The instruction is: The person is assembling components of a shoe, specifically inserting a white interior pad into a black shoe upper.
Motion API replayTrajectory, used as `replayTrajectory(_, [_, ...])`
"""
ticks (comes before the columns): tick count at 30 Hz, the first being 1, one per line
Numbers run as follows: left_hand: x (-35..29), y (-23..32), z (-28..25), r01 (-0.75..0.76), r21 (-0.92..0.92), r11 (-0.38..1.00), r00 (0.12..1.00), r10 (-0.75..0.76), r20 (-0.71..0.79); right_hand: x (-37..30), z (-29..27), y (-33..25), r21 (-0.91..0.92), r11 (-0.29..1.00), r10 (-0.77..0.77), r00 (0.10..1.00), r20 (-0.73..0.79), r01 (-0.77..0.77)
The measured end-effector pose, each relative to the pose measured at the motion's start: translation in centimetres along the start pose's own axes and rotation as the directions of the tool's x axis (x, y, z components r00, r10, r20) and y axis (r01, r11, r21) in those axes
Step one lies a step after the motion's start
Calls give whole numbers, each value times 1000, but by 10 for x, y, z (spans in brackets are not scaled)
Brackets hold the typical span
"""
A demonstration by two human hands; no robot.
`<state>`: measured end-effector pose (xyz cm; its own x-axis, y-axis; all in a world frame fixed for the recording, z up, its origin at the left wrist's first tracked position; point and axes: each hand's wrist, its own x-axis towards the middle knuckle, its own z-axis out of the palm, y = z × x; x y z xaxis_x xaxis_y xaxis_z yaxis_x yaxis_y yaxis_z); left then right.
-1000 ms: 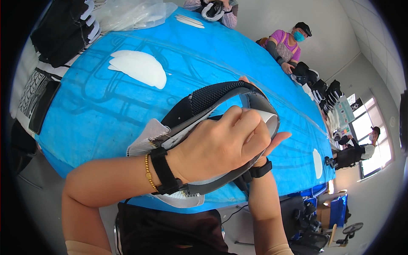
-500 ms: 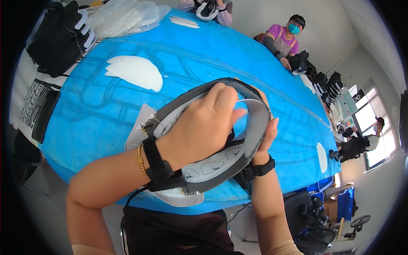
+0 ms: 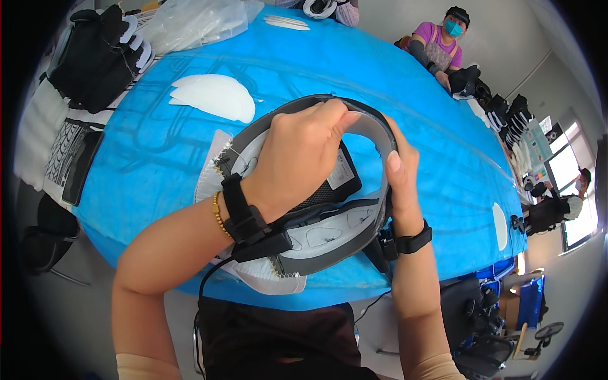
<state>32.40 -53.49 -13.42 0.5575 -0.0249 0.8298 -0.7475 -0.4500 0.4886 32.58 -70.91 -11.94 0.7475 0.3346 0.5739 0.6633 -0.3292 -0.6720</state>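
Above the blue-covered table I hold a shoe upper (image 3: 335, 244) tilted up, its wide loop of dark grey edge and pale grey lining facing me. My left hand (image 3: 297, 155) reaches across the opening, fingers closed on the far rim, thumb on the inner side. Around the right end of the loop wraps my right hand (image 3: 404, 174), its thumb at the rim and its other fingers hidden behind. A smooth grey curved piece (image 3: 375, 134) lines the inside between the hands. Black mesh with a label (image 3: 342, 174) shows within the opening. A pale stitched flap (image 3: 212, 168) hangs at the left.
White half-oval pieces (image 3: 218, 95) lie stacked on the blue table cover (image 3: 145, 171), with another white piece (image 3: 500, 226) at right. Black shoe uppers (image 3: 95, 60) and a clear plastic bag (image 3: 196, 25) sit far left. Co-workers (image 3: 443, 47) handle shoes across the table.
My left hand has shifted up to the far rim, and the curved piece's pale edge now sits closer against the wall. My right thumb has moved up the rim. The view has shifted slightly.
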Motion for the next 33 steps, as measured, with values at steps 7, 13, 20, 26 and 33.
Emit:
replayTrajectory(7, [-3, 7, -2, 148, -17, 989, 987, -147, 73, -1, -1, 0, 46, 999, -9, 999, -35, 10])
replayTrajectory(13, [-4, 1, 1, 181, -86, 980, 980, -173, 94, 1, -3, 1, 26, 998, -63, 998, 5, 62])
replayTrajectory(20, [6, -4, -7, -191, 438, 878, 981, 168, 91, 3, -3, 5, 62, 998, -31, 998, 63, 27])
replayTrajectory(26, [14, -7, -19, -196, 701, 686, 976, 208, 69, 6, -4, 1, 39, 999, 31, 996, 78, -34])
replayTrajectory(33, [38, -1, -48, -316, 552, 772, 944, 314, 100, 5, -6, -8, 75, 997, 2, 990, 139, -13])
